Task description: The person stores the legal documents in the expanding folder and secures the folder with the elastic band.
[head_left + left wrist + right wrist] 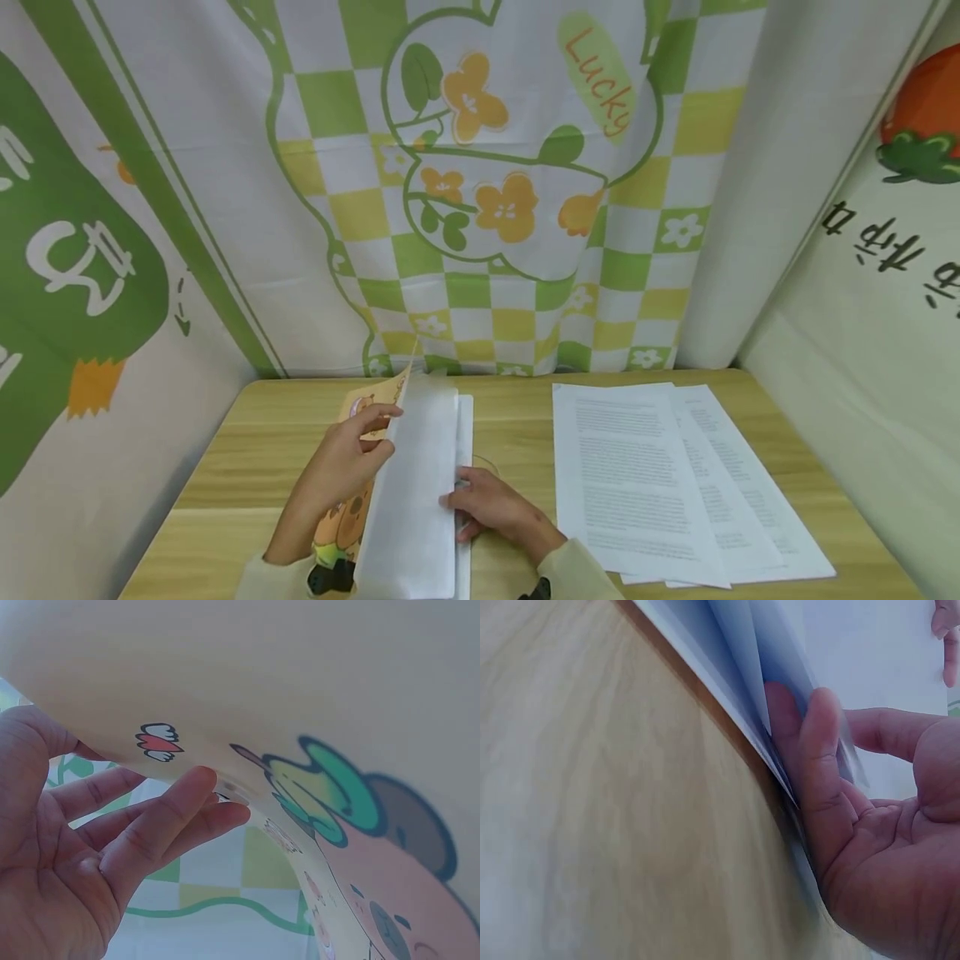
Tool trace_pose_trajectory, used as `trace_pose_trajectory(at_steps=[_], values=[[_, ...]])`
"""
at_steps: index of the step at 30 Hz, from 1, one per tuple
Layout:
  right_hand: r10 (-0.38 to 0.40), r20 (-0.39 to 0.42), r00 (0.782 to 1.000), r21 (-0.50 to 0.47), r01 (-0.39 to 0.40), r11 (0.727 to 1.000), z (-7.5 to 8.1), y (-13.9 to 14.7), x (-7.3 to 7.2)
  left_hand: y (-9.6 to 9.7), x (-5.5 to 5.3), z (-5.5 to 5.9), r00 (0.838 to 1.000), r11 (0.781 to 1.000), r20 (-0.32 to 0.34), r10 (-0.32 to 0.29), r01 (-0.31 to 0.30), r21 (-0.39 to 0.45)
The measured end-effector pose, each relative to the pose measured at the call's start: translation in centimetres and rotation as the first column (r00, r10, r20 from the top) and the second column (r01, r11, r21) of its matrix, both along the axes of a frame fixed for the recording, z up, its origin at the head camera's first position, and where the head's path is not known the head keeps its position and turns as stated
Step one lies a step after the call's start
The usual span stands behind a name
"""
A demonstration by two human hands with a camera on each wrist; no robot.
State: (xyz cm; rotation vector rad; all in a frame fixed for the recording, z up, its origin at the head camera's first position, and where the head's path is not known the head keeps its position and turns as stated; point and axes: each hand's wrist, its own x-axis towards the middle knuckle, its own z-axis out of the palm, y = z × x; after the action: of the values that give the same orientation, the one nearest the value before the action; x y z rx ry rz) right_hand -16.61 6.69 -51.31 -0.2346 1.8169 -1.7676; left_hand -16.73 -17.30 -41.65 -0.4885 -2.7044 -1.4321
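A folder (420,500) with a tan cartoon cover (352,517) stands open on the table in the head view, its whitish, partly see-through inner sheets showing. My left hand (352,458) holds the raised cover at its free edge. In the left wrist view, the left hand (97,847) has fingers by the printed outer side, and the thumb's tip is hidden behind the cover. At the folder's right edge, my right hand (491,504) pinches some inner sheets. The right wrist view shows fingers of the right hand (870,802) tucked between the sheets (742,660), thumb on the upper side.
Several overlapping printed sheets (630,483) lie to the right on the wooden table (225,475). A checked green and yellow curtain (525,325) hangs behind the table's back edge, with printed cloth walls on both sides.
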Motion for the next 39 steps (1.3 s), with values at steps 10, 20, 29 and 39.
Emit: trace_pose_trajectory(at_steps=[10,20,29,39], values=[[0.005,-0.028,1.000,0.004,-0.005,1.000,0.4,2.2,1.2,0.0,0.1,-0.3,1.000,1.000,0.020,0.012,-0.012,0.008],[0.004,-0.192,0.981,0.138,0.023,0.990,1.9,6.9,1.8,0.0,0.1,-0.1,1.000,1.000,0.028,-0.001,0.001,0.005],[-0.062,-0.411,0.910,0.487,0.277,0.828,4.3,14.0,2.6,-0.2,-0.4,-0.1,0.999,0.999,-0.006,-0.042,0.042,0.030],[-0.006,-0.407,0.913,0.828,0.372,0.420,4.5,20.9,3.2,-0.1,-0.4,-0.4,1.000,0.997,-0.001,-0.018,0.018,0.071]])
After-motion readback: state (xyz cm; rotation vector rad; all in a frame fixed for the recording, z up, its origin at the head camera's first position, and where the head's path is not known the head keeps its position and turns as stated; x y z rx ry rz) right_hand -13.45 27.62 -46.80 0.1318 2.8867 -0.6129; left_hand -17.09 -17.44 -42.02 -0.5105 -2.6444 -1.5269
